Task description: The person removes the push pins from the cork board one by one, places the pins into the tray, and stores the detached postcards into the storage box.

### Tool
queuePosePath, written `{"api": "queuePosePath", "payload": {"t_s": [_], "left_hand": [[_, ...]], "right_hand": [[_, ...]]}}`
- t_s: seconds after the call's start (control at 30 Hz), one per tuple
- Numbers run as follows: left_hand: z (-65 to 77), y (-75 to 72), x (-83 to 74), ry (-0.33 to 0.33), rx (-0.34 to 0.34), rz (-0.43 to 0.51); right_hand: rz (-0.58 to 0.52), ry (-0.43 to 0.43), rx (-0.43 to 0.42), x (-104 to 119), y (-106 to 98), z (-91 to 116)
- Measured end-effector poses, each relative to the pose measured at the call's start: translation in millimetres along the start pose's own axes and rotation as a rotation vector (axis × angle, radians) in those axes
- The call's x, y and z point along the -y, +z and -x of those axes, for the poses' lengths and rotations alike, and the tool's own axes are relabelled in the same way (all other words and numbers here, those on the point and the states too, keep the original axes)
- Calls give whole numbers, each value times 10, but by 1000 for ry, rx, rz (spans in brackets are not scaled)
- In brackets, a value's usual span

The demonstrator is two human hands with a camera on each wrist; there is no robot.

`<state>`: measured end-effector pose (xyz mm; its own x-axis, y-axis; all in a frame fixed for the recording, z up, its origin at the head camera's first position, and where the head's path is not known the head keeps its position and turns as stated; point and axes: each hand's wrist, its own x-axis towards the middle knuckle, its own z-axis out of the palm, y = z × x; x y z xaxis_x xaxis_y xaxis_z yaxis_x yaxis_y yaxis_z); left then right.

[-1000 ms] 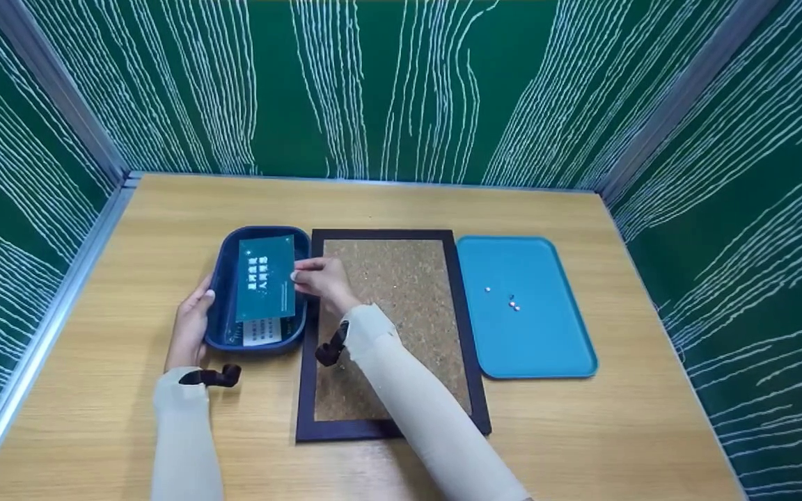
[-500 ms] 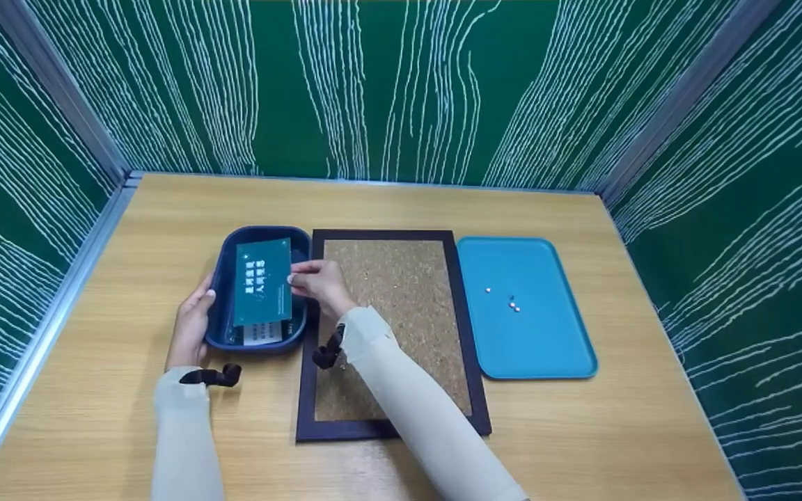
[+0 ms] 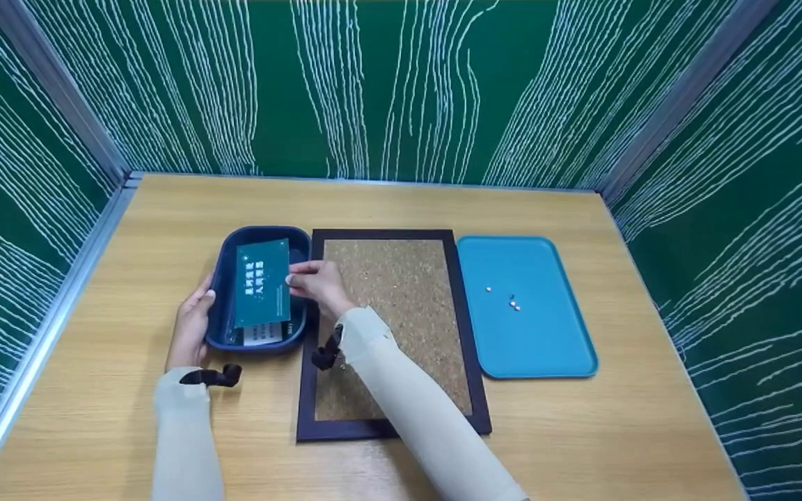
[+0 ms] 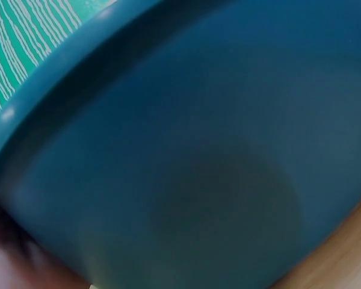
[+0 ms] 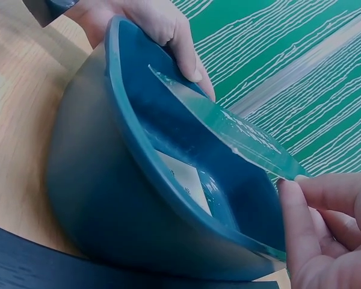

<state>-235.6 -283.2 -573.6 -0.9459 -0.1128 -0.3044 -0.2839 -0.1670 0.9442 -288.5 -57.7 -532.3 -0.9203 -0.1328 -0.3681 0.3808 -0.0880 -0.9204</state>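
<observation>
My right hand (image 3: pixel 323 287) pinches the right edge of a green card (image 3: pixel 262 278) with white printed characters between thumb and fingertips. The card slants over the opening of a deep dark-blue plastic tub (image 3: pixel 218 316), above its floor in the right wrist view. Under it in the tub lies another printed piece (image 3: pixel 263 334), part white and part dark, mostly covered. My left hand (image 3: pixel 191 325) holds the tub's left side, with the thumb at the rim and the fingers outside. The tub's blue wall (image 4: pixel 198 120) fills most of the left wrist view.
Right of the tub lies a cork board (image 3: pixel 401 264) in a dark frame, under my right forearm. Beyond it is a shallow light-blue tray (image 3: pixel 533 261) with several tiny shiny pieces (image 3: pixel 514 306). Green panels with white wavy lines (image 3: pixel 429 90) border the wooden table (image 3: pixel 387 198).
The card and my right hand have shifted slightly left, and the card has come a little toward the near end of the tub. My left hand and the tub stay put.
</observation>
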Motion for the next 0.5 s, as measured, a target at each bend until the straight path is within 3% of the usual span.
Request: {"api": "queuePosePath", "payload": {"t_s": [0.5], "left_hand": [[28, 14, 6, -17, 6, -19]], "right_hand": [[33, -10, -2, -26, 52, -3]]}}
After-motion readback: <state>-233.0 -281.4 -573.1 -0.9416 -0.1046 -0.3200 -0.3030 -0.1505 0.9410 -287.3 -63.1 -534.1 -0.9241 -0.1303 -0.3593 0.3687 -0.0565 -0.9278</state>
